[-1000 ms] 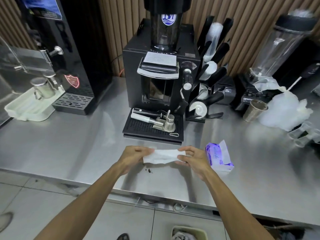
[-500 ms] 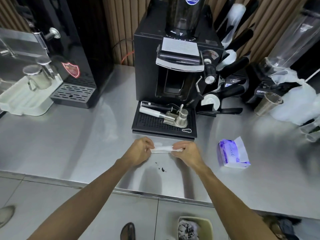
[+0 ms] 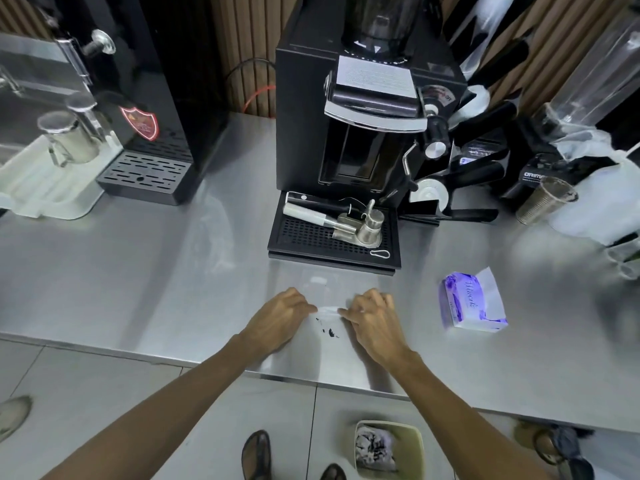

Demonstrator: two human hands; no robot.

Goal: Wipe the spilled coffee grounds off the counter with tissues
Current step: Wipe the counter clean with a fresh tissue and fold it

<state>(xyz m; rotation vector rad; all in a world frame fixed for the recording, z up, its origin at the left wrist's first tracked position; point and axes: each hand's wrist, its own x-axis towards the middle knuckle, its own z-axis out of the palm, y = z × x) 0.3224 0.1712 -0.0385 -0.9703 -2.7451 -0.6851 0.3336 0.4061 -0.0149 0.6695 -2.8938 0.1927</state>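
Observation:
A small patch of dark coffee grounds [image 3: 328, 330] lies on the steel counter [image 3: 138, 289] near its front edge. Just above the grounds a white tissue [image 3: 327, 310] is stretched into a narrow folded strip between my two hands. My left hand [image 3: 278, 317] pinches its left end and my right hand [image 3: 372, 318] pinches its right end, both with curled fingers. Most of the tissue is hidden inside the hands. A purple tissue pack [image 3: 472, 301] with a white sheet sticking out lies to the right.
A black coffee grinder [image 3: 363, 109] with a drip tray [image 3: 332, 237] holding a portafilter stands directly behind the hands. A black machine [image 3: 145, 98] is at the left, a blender [image 3: 568, 133] and metal cup [image 3: 543, 200] at the right. A bin [image 3: 389, 448] stands on the floor below.
The tissue has been folded from a broad sheet into a thin strip. Both hands have come closer together and lower, just above the grounds.

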